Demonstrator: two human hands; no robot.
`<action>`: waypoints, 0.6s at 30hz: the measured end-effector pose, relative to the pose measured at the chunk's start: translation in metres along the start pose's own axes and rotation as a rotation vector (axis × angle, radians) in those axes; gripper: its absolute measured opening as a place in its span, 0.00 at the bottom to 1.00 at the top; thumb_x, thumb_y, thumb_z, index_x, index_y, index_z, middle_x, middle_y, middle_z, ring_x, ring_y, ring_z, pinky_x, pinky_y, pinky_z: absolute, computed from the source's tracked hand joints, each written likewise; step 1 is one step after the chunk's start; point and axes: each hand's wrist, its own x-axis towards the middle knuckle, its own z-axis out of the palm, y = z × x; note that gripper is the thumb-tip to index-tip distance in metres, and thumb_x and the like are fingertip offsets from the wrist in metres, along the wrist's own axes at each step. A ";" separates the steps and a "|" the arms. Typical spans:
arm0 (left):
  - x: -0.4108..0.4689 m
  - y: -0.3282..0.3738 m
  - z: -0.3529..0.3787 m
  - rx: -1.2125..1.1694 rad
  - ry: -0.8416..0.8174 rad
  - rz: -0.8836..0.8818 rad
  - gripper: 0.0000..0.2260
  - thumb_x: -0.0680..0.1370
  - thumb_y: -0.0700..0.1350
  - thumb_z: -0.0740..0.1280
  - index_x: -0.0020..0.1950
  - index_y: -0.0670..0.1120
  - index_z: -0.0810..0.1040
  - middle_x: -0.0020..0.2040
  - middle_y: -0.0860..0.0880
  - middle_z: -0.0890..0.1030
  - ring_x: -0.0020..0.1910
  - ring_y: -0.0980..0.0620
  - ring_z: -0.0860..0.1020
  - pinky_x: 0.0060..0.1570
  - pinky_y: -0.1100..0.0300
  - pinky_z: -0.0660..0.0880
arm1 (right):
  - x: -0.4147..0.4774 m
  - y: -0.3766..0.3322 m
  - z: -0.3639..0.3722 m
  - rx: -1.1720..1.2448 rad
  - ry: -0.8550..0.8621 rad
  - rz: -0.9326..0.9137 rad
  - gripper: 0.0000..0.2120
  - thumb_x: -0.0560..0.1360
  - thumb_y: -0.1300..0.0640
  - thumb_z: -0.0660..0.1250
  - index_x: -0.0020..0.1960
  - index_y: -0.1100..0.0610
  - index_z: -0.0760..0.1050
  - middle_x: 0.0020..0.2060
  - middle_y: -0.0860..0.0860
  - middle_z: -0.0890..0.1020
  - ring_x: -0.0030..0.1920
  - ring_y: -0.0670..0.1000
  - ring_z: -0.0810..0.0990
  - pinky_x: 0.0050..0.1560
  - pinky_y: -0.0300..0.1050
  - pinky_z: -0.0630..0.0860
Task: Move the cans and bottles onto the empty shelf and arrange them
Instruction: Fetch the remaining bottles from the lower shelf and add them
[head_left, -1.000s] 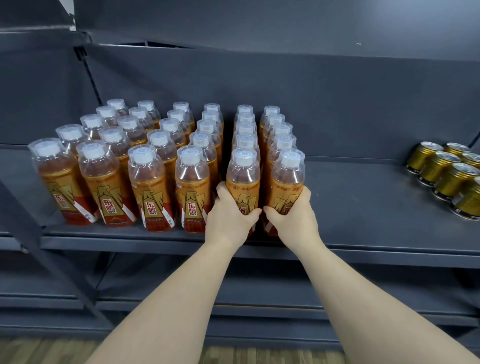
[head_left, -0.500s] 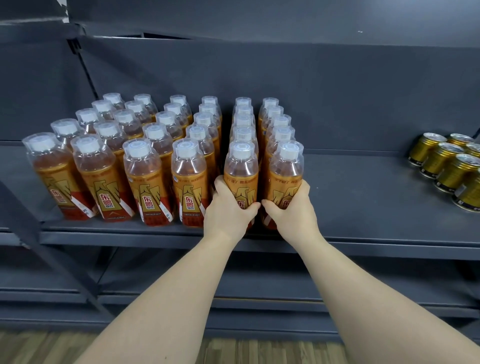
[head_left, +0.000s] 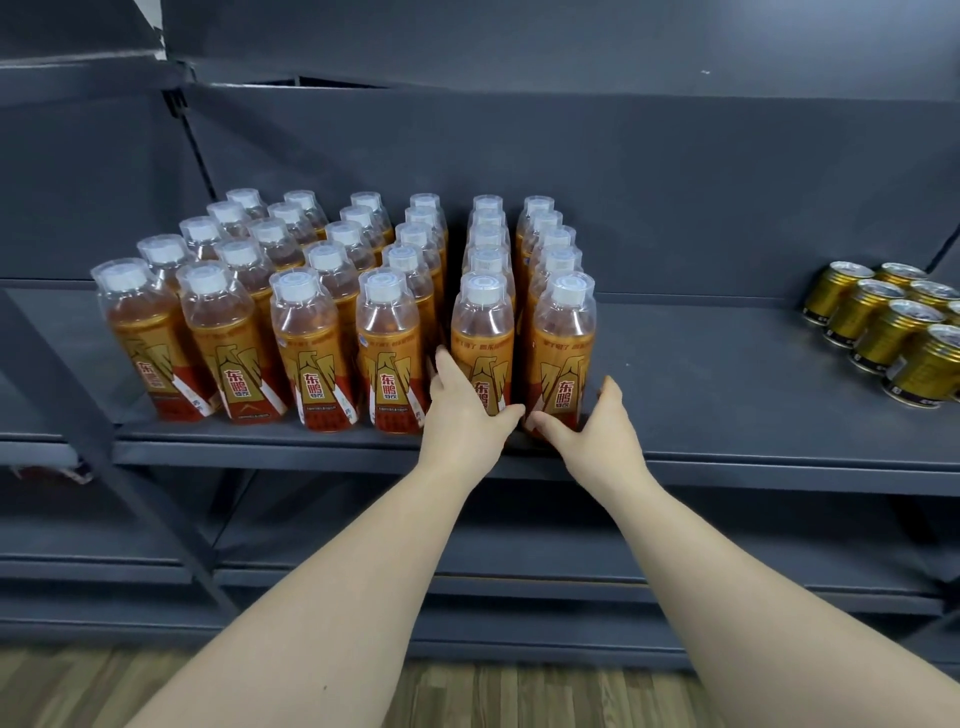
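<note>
Orange drink bottles with white caps stand in six rows on the dark grey shelf. My left hand is at the base of the fifth front bottle. Its fingers lie straight along the bottle's left side and its thumb touches the lower front. My right hand is at the base of the sixth front bottle, thumb against the bottom. Its fingers are spread just off the bottle's right side. Gold cans stand grouped at the shelf's far right.
A bare stretch of shelf lies between the bottles and the cans. A slanted grey strut crosses in front of the shelf at the left. Lower shelves run below, above a wooden floor.
Both hands have slid down the two front bottles and loosened from a full grip to spread fingers. The bottles stand on the shelf in line with the other front bottles.
</note>
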 end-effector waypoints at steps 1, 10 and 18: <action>-0.004 -0.001 -0.002 0.011 0.000 0.003 0.50 0.76 0.52 0.74 0.81 0.48 0.39 0.79 0.45 0.57 0.77 0.44 0.60 0.72 0.47 0.65 | -0.004 0.000 0.000 -0.008 0.001 -0.005 0.51 0.72 0.43 0.75 0.81 0.55 0.46 0.77 0.52 0.63 0.76 0.55 0.65 0.70 0.53 0.69; -0.040 -0.030 -0.042 0.125 -0.037 0.151 0.33 0.81 0.52 0.67 0.80 0.47 0.53 0.79 0.46 0.61 0.75 0.47 0.66 0.69 0.54 0.68 | -0.061 -0.010 0.029 -0.265 0.213 -0.173 0.21 0.80 0.47 0.65 0.70 0.52 0.66 0.63 0.50 0.73 0.63 0.51 0.73 0.55 0.47 0.77; -0.070 -0.087 -0.133 0.293 -0.106 0.198 0.29 0.83 0.54 0.61 0.81 0.46 0.55 0.81 0.48 0.58 0.77 0.48 0.61 0.72 0.54 0.63 | -0.114 -0.068 0.101 -0.463 -0.063 -0.309 0.28 0.83 0.45 0.60 0.78 0.54 0.58 0.75 0.51 0.66 0.75 0.52 0.62 0.71 0.49 0.65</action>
